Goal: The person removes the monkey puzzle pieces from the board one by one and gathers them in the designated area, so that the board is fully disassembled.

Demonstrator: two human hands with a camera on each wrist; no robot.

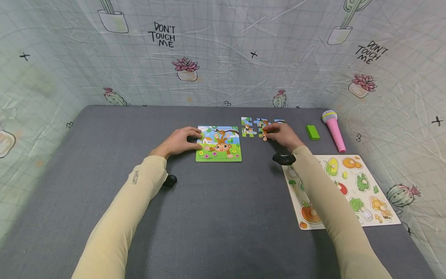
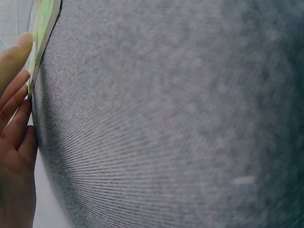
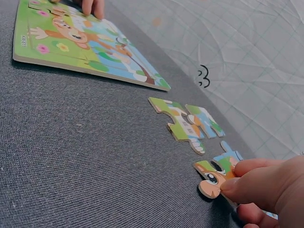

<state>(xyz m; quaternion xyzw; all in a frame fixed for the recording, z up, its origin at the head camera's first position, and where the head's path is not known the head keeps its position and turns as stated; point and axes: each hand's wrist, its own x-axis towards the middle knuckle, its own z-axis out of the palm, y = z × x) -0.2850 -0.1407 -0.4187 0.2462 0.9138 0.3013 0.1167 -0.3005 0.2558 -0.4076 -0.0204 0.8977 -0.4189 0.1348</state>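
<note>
A square puzzle board with a monkey picture lies flat on the table. My left hand rests at its left edge, the thumb and fairly straight fingers touching the rim. In the left wrist view, that hand's thumb lies against the board. To the right of the board are loose jigsaw pieces. My right hand pinches a jigsaw piece that shows part of a monkey's face. Other pieces lie beside it, and some are partly hidden by the fingers.
A green block and a pink toy microphone lie to the right. Nearer, a vegetable picture board sits under my right forearm. A patterned cloth hangs behind the grey table.
</note>
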